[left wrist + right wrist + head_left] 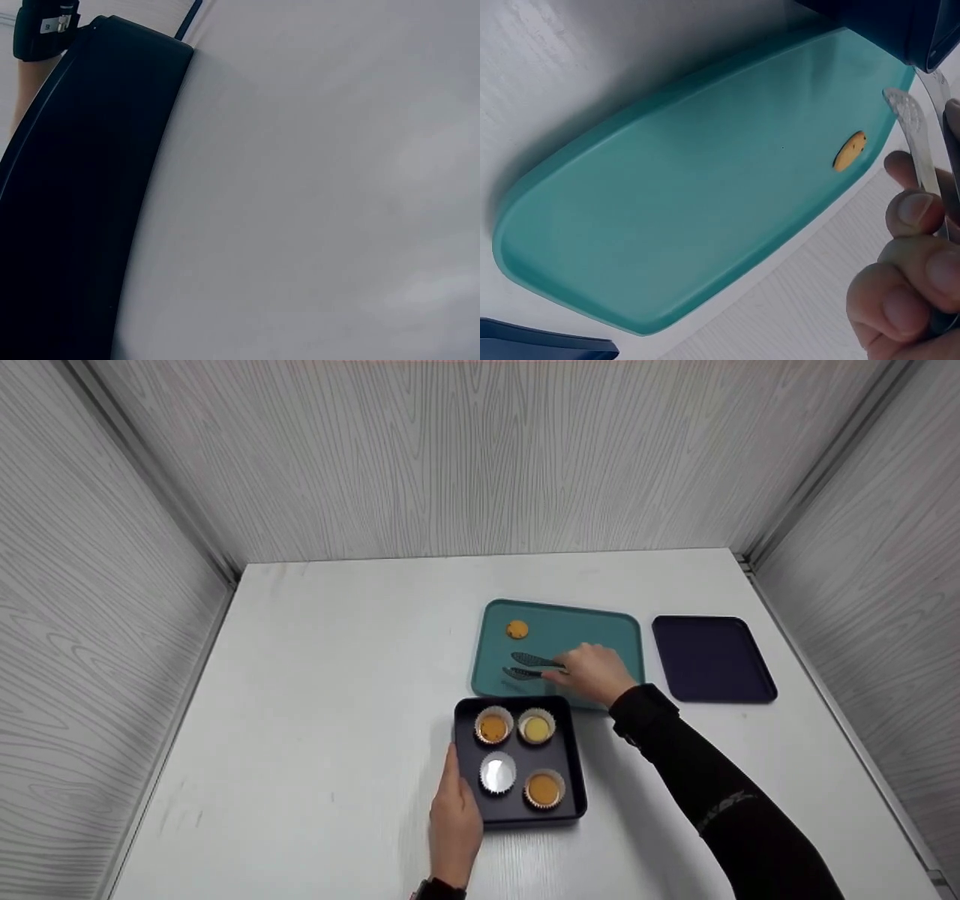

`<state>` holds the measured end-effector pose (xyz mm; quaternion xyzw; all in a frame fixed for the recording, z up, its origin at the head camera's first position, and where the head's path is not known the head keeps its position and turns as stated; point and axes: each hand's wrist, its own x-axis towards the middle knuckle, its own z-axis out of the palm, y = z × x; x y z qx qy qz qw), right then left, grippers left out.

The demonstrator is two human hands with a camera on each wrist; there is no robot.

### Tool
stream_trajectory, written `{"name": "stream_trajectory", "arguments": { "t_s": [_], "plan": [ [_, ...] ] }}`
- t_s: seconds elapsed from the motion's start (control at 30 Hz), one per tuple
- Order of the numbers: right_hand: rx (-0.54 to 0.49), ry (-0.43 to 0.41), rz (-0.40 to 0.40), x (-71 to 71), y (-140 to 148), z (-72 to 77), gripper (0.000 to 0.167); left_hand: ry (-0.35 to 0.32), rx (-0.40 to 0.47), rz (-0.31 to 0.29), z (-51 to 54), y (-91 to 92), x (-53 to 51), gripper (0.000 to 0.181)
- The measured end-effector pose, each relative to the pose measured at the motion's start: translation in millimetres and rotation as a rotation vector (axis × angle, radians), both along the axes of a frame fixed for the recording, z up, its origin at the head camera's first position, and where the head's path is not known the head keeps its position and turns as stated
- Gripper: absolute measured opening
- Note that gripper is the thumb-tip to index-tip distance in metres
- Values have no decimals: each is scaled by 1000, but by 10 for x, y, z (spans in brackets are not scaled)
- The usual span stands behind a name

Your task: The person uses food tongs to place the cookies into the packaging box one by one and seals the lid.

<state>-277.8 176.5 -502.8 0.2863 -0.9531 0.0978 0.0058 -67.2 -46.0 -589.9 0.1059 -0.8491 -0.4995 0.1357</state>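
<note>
My right hand [596,673] holds dark tongs [531,660] over the teal tray [566,626]; their tips stand apart with nothing between them. In the right wrist view the fingers of my right hand [919,277] curl round the tongs [915,131]. One round cookie [517,630] lies near the teal tray's back left corner. My left hand [456,817] rests along the left side of a deep dark pan [517,813]. Inside it are several paper cups: one [497,774] has no cookie, one [537,727] a pale round piece, two orange-brown ones.
A flat dark purple tray [712,660] lies to the right of the teal tray. The deep pan stands against the teal tray's front edge. Grey wood-grain walls stand behind the white table [330,697] and at both sides.
</note>
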Motion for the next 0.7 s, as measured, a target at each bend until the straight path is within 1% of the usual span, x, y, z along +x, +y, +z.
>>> {"name": "stream_trajectory", "arguments": {
  "t_s": [0.2,0.27,0.33,0.53,0.7],
  "plan": [
    [-84,-56,-137,-90,1,-44,42,0,3,0,2,-5,5,52],
    [-111,-81,-166,-131,-2,-59,44,-4,2,2,3,-6,3,52],
    [-140,-113,-188,-170,-8,-75,43,-5,0,3,0,-7,2,52],
    [-191,-212,-223,-273,-65,-116,35,-10,5,-2,-4,-4,4,52],
    [-188,-230,-202,-321,-141,-120,32,-24,12,-2,-6,-3,0,52]
  ]
}}
